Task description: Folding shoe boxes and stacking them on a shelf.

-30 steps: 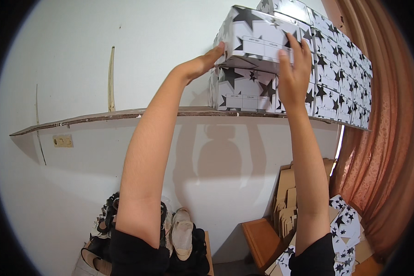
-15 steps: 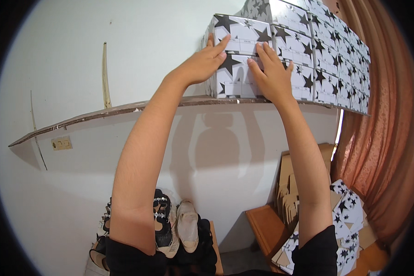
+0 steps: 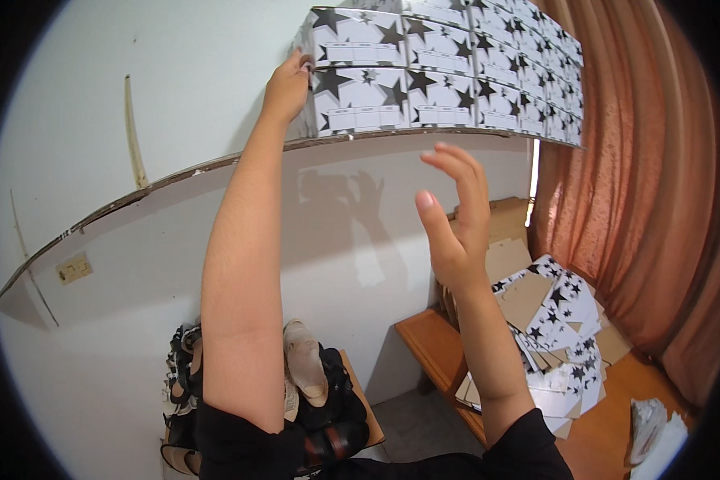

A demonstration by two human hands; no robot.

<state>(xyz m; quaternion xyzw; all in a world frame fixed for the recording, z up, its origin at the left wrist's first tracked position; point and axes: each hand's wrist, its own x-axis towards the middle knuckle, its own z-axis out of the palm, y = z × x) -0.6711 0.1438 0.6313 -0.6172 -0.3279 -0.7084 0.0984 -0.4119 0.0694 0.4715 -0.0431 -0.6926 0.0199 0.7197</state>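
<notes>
Star-patterned white boxes (image 3: pixel 358 40) stand stacked in rows on a wall shelf (image 3: pixel 182 177). My left hand (image 3: pixel 285 90) touches the left side of the stack, near the seam between an upper box and the lower box (image 3: pixel 360 112). Its fingers lie along the box side and are partly hidden. Below the shelf edge, my right hand (image 3: pixel 462 216) is raised in the air, apart from the boxes. Nothing is in it; the thumb and curved fingers are spread apart.
Several shoes (image 3: pixel 306 364) sit piled on a low stand. At right, flat star-patterned cardboard pieces (image 3: pixel 552 308) lie on a wooden table (image 3: pixel 428 340), near crumpled white material (image 3: pixel 646 428). A pinkish-orange curtain (image 3: pixel 616 160) hangs beside the shelf.
My right hand has left the box fronts and dropped below the shelf. My left hand has shifted from the front corner to the stack's left side. The view has turned right and downward.
</notes>
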